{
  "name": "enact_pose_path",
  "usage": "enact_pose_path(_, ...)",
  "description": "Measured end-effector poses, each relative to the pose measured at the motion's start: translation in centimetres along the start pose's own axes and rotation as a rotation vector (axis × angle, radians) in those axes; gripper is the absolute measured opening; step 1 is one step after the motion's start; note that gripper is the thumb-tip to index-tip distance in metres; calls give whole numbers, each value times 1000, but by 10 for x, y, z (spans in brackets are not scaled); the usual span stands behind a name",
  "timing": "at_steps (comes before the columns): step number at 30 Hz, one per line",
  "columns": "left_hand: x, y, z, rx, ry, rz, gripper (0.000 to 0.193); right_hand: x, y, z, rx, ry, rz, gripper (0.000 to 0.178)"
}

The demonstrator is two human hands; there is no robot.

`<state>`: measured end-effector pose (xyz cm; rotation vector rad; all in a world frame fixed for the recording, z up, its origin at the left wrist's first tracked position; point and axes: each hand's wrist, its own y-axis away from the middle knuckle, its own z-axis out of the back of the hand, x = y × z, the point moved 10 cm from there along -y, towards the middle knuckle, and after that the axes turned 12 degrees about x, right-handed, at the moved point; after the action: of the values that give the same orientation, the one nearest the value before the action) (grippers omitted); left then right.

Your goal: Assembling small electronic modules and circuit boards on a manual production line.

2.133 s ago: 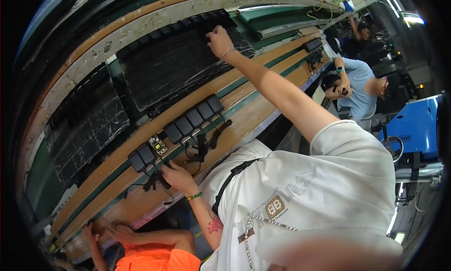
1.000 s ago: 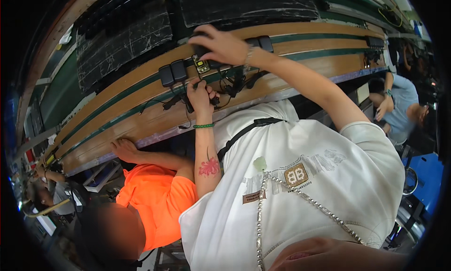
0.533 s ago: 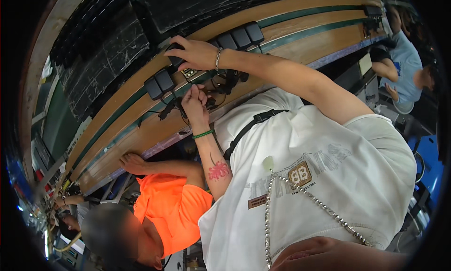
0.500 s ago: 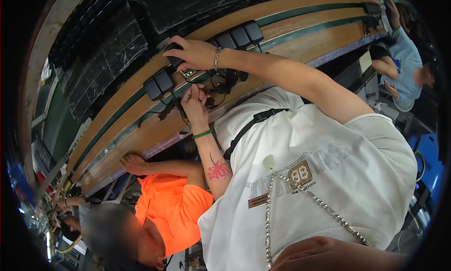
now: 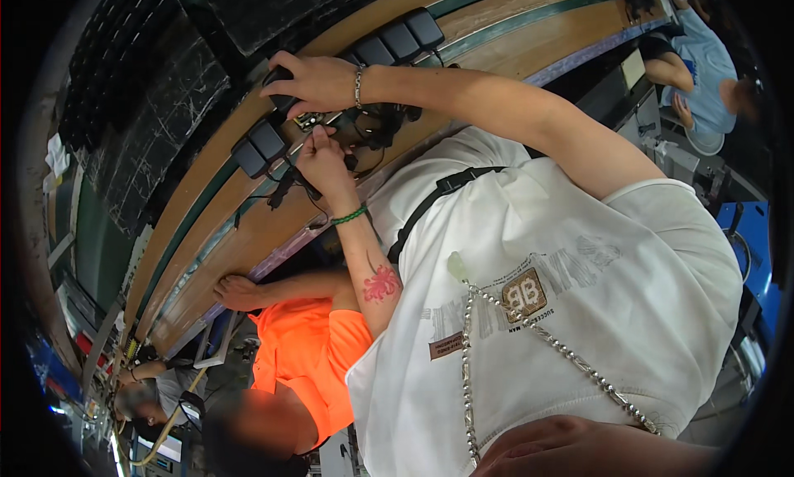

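I log the small circuit board [image 5: 313,120] between both hands: right hand [image 5: 318,82] cupped just above, left hand [image 5: 324,159] pinching below, nearer.

Black modules [image 5: 263,144] and cables [image 5: 285,188] crowd the bench [image 5: 496,51]; right stretch open.

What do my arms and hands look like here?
Bare forearms, no gloves. The right hand has a silver chain bracelet at the wrist and a short white T-shirt sleeve above. The left hand has a green wristband and a red flower tattoo on the forearm.
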<state>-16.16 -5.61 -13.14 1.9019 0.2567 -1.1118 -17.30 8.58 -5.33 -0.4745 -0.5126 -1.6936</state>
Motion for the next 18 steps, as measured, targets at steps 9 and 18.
enact_pose_path(9, -3, -6, -2, 185, 75, 32, 29, 0, 1, 0, -1, -8, 9, 52)
enact_pose_path(18, -1, -5, -1, 236, 118, 49, 26, 1, 1, 3, -8, -16, 28, 54)
